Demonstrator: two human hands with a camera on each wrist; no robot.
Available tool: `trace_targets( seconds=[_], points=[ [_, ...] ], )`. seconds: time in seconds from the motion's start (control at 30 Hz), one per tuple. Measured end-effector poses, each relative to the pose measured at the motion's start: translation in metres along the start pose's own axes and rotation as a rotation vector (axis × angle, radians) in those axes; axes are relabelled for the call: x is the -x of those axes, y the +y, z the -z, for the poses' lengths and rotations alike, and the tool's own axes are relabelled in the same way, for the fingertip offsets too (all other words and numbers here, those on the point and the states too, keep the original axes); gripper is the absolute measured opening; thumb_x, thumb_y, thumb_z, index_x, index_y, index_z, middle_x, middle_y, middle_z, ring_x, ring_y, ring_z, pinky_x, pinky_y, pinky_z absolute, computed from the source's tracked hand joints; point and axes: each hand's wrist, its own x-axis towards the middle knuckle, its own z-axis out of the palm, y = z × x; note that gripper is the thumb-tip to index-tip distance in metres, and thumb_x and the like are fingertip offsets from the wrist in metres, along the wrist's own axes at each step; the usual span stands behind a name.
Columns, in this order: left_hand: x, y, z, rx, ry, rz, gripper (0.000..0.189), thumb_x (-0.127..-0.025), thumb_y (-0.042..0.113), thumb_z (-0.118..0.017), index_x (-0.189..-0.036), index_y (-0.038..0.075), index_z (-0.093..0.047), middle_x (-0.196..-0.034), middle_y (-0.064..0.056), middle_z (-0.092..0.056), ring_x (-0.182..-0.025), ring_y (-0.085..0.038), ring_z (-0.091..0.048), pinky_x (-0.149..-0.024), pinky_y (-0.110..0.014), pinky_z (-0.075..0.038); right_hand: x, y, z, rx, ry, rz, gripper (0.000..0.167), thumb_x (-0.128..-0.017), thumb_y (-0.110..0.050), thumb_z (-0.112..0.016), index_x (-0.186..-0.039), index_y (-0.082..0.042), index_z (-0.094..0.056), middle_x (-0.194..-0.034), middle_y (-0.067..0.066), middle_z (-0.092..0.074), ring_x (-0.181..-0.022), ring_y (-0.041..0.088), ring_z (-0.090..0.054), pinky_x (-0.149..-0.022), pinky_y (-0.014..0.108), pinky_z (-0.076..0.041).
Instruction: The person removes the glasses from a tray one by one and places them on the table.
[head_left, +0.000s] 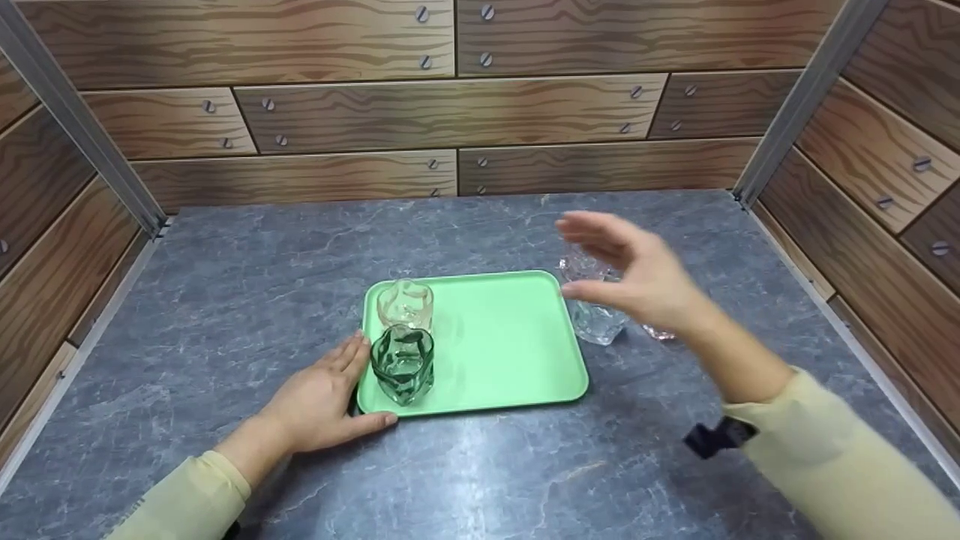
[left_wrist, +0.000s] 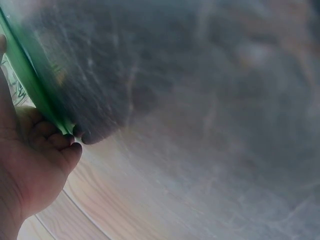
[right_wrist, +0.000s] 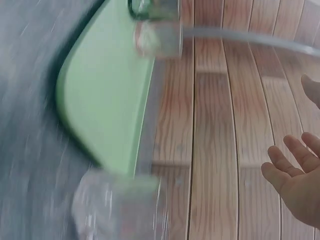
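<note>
A light green tray (head_left: 499,337) lies on the table with two glasses along its left side. The dark green glass (head_left: 403,364) stands nearer, the clear, faintly yellow glass (head_left: 406,304) behind it. My left hand (head_left: 319,397) rests at the tray's left front corner, fingers along the left rim and thumb at the front rim. My right hand (head_left: 637,274) is raised over the right side, fingers spread from the thumb and holding nothing. Under it stand a clear glass (head_left: 598,322) and a pinkish clear glass (head_left: 581,264), both partly hidden by the hand.
Another pinkish glass (head_left: 660,331) shows only its base edge beside my right wrist. The grey marbled table (head_left: 480,472) is enclosed by wood-patterned walls (head_left: 450,112) at the back and both sides. A black strap (head_left: 720,436) hangs at my right sleeve.
</note>
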Motion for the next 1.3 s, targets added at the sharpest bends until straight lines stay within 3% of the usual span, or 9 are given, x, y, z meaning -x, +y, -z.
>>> trace_targets(
  seconds=[0.17, 0.37, 0.6, 0.73, 0.97, 1.3],
  points=[
    [0.0, 0.0, 0.0, -0.003, 0.002, -0.006, 0.117, -0.094, 0.083, -0.051, -0.16, -0.011, -0.032, -0.164, -0.033, -0.032, -0.149, -0.05, -0.038, -0.122, -0.057, -0.036, -0.013, -0.006, -0.042, -0.048, -0.068, 0.02, 0.084, -0.08, -0.013, -0.094, -0.153, -0.007, -0.053, -0.147, 0.004, -0.062, -0.138, 0.027, -0.057, -0.121, 0.036, -0.041],
    [0.0, -0.001, 0.001, -0.009, 0.002, -0.006, 0.118, -0.094, 0.084, -0.05, -0.161, -0.011, -0.031, -0.164, -0.033, -0.032, -0.149, -0.05, -0.038, -0.121, -0.058, -0.037, -0.022, -0.001, -0.092, -0.042, -0.15, -0.013, 0.08, -0.082, -0.025, -0.094, -0.151, -0.014, -0.057, -0.146, -0.001, -0.063, -0.137, 0.023, -0.058, -0.12, 0.037, -0.043],
    [0.0, 0.0, 0.002, -0.004, 0.005, -0.008, 0.118, -0.094, 0.084, -0.051, -0.161, -0.011, -0.03, -0.163, -0.034, -0.033, -0.148, -0.052, -0.039, -0.12, -0.059, -0.038, -0.022, 0.016, -0.136, -0.032, -0.228, -0.061, 0.08, -0.082, -0.029, -0.094, -0.15, -0.008, -0.057, -0.147, 0.01, -0.063, -0.134, 0.025, -0.06, -0.118, 0.039, -0.045],
    [0.0, 0.0, 0.001, -0.007, 0.011, -0.012, 0.118, -0.094, 0.084, -0.05, -0.16, -0.012, -0.031, -0.162, -0.034, -0.034, -0.147, -0.052, -0.041, -0.119, -0.059, -0.04, -0.021, 0.023, -0.152, -0.035, -0.258, -0.08, 0.082, -0.082, -0.028, -0.094, -0.151, -0.007, -0.057, -0.147, 0.012, -0.063, -0.134, 0.029, -0.06, -0.118, 0.041, -0.045],
    [0.0, -0.001, 0.0, 0.0, 0.012, -0.005, 0.118, -0.093, 0.084, -0.05, -0.161, -0.011, -0.031, -0.163, -0.033, -0.034, -0.148, -0.051, -0.04, -0.119, -0.059, -0.04, -0.02, 0.03, -0.172, -0.02, -0.286, -0.102, 0.085, -0.081, -0.029, -0.095, -0.153, -0.007, -0.055, -0.146, 0.007, -0.064, -0.132, 0.023, -0.061, -0.117, 0.044, -0.046],
    [0.001, 0.0, 0.0, -0.002, 0.015, -0.002, 0.118, -0.093, 0.084, -0.05, -0.161, -0.011, -0.032, -0.163, -0.033, -0.034, -0.148, -0.05, -0.04, -0.118, -0.06, -0.041, -0.02, 0.03, -0.191, 0.032, -0.269, -0.119, 0.091, -0.078, -0.036, -0.097, -0.154, -0.01, -0.055, -0.15, 0.004, -0.06, -0.136, 0.021, -0.058, -0.116, 0.037, -0.047]
  ],
)
